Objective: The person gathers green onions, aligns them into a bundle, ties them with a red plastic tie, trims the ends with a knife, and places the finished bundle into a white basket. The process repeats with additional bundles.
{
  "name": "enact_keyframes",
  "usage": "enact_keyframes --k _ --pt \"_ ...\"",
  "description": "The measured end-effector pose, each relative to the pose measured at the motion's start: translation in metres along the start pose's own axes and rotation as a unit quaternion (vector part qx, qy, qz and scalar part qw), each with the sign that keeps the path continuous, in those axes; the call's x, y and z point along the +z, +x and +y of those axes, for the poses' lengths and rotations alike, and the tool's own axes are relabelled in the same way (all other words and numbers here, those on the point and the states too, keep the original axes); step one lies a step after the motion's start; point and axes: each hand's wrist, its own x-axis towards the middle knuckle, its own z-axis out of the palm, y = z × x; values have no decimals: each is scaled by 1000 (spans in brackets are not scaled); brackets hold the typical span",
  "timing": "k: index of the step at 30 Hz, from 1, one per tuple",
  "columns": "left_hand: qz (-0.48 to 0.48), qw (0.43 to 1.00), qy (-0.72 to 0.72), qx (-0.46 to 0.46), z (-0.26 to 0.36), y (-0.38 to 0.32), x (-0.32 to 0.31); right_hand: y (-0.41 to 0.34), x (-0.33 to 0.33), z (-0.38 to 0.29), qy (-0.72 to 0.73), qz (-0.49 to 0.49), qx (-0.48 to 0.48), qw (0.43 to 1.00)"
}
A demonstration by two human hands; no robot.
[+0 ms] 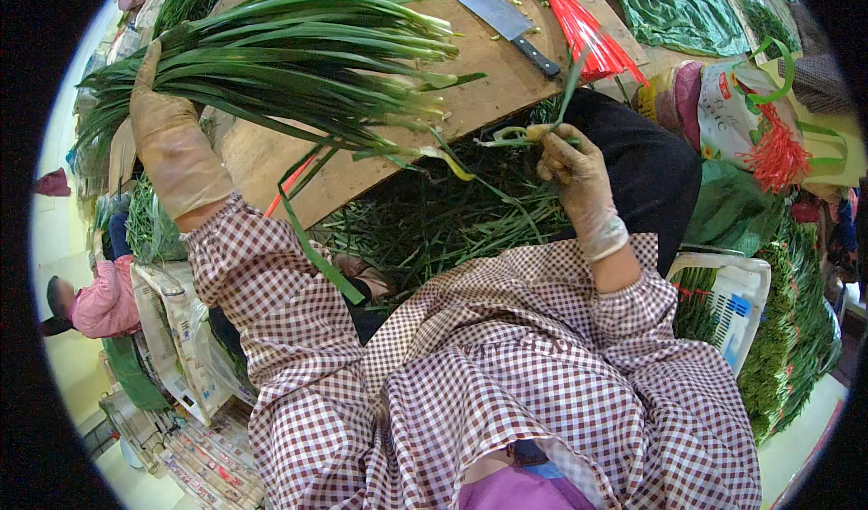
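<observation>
My gloved left hand (166,120) grips a thick bunch of flat-leaved greens (291,62), like green garlic, by its leafy end; the thumb lies on top and the other fingers are hidden. The bunch lies over a wooden board (475,83), its pale stem ends towards the right. In my gloved right hand (573,171) a few loose leaves (571,89) are pinched between thumb and fingers, over my dark trouser leg. A cleaver (495,15) with a black handle rests on the board beyond the stem ends. One long leaf (319,259) dangles beside my left sleeve.
Red plastic ties (586,28) lie on the board's right corner. Below its near edge is a heap of green trimmings (441,218). A printed bag (736,103) and a white crate (732,293) stand at right. A person in pink (108,296) sits far left beside stacked crates (180,340).
</observation>
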Motion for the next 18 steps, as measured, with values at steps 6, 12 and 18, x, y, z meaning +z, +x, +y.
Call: enact_keyframes --k 6,12,18 --pt "113 991 26 70 5 -26 35 -10 -1 -19 -749 -97 -183 630" --pt "119 988 59 77 5 -42 67 58 66 11 -305 -154 -256 904" --pt "81 992 57 78 14 -38 37 51 31 -1 -323 -41 -50 944"
